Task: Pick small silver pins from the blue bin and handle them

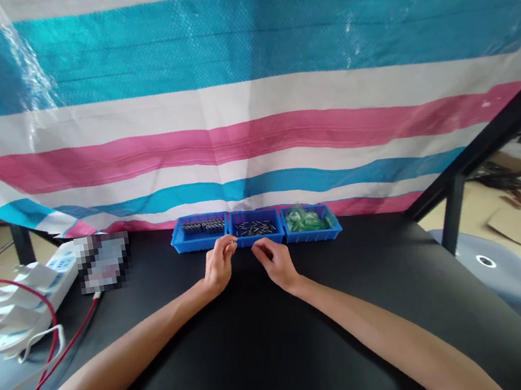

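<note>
Just 3 blue bins point(257, 240), 2 hands point(219, 265).

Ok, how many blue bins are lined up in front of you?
3, side by side at the table's far edge: the left bin with dark parts, the middle bin with small metal pins, the right bin with green pieces. None looks hidden.

open black tabletop point(275, 351) ahead, blue bins point(256, 227) seemingly blocking rear
</note>
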The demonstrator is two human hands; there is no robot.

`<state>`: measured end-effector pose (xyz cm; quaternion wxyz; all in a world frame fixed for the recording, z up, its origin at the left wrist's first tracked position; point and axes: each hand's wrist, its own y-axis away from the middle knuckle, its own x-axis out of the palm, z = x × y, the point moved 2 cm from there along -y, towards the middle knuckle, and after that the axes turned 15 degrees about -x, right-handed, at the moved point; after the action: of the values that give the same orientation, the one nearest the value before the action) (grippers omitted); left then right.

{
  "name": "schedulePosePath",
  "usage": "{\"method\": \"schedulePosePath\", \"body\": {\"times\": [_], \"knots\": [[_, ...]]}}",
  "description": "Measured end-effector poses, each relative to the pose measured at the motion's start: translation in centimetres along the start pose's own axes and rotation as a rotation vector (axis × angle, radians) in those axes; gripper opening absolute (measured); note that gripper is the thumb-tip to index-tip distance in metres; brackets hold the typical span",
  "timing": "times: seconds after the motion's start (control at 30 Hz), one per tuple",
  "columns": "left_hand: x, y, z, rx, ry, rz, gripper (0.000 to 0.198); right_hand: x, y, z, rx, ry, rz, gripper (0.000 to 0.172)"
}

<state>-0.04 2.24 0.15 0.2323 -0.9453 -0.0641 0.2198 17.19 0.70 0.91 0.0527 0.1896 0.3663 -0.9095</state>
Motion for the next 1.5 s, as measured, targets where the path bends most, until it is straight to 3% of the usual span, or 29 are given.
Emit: {"method": "schedulePosePath", "body": {"times": [0.43,0.8,1.2,1.5], "knots": [[0.4,0.2,0.4,-0.034,-0.032,0.02,0.024,-0.1,0.0,0.0,-0.007,0.011,0.002,0.023],[0.1,-0.4,-1.2,0.171,-0.082,0.102,0.027,-0.1,0.0,0.1,-0.005,0.02,-0.008,0.024],[0.5,-0.4,-0.6,0.139,-0.086,0.023,0.021,-0.2,0.2,0.4,-0.046,0.012,-0.015,0.026],[0.6,-0.5,-0.7,0.123,-0.112,0.073,0.023,-0.1,0.1,0.4,-0.052,-0.008,-0.031,0.022]]}}
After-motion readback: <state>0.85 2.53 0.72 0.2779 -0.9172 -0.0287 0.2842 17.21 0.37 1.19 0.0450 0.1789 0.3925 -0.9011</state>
